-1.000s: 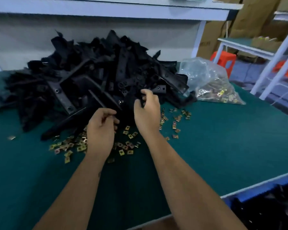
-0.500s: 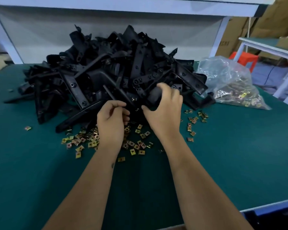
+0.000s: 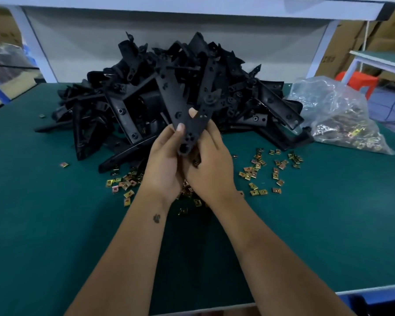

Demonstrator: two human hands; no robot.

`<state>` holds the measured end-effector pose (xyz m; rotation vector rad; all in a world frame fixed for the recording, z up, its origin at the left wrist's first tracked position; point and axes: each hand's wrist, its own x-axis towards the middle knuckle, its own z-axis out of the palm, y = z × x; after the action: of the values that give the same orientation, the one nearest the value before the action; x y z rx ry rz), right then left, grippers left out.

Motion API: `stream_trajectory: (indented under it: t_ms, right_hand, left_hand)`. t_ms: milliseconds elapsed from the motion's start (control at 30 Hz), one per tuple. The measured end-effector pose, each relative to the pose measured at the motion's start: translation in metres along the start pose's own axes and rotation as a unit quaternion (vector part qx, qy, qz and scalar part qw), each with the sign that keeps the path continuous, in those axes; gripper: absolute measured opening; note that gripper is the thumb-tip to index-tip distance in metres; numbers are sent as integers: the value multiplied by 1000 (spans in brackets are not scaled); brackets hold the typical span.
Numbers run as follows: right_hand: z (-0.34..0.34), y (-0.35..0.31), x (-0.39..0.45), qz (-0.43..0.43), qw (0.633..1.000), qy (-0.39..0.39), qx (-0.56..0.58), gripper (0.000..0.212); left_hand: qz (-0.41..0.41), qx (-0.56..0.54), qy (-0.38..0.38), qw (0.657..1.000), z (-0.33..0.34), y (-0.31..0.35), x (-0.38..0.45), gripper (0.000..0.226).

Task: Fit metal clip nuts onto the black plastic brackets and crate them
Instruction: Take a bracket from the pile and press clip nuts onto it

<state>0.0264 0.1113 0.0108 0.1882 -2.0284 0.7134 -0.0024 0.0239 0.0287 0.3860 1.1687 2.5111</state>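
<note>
Green bench top point(image 3: 55, 224), centre frame: bracket point(image 3: 192, 124) now lifted clear of black pile point(image 3: 128, 103), w/ both hands gripping it: left hand point(image 3: 163, 163) thumb on top, right hand point(image 3: 211, 165) behind. Clip nuts point(image 3: 258, 172) lie scattered below; fitting prob. next.

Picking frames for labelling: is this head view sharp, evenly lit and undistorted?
Head view: wide-angle bend in the shelf edge; black bracket in both hands fairly sharp, its pile dark with little detail; plastic bag shows glare; left edge blurred.
</note>
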Motion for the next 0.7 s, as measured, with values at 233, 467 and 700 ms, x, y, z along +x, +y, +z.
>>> stream_trajectory:
  t_ms: [233, 467, 700]
  right_hand:
    - [-6, 12, 4, 71, 995, -9, -72, 22]
    - [-7, 26, -1, 130, 935, -318, -87, 40]
    - [2, 26, -3, 99, 928, -326, -149, 33]
  left_hand:
    - [128, 8, 86, 988, -20, 11, 6, 19]
    - [91, -36, 109, 989, -36, 12, 15, 13]
    - [43, -15, 78, 996, -30, -13, 21, 22]
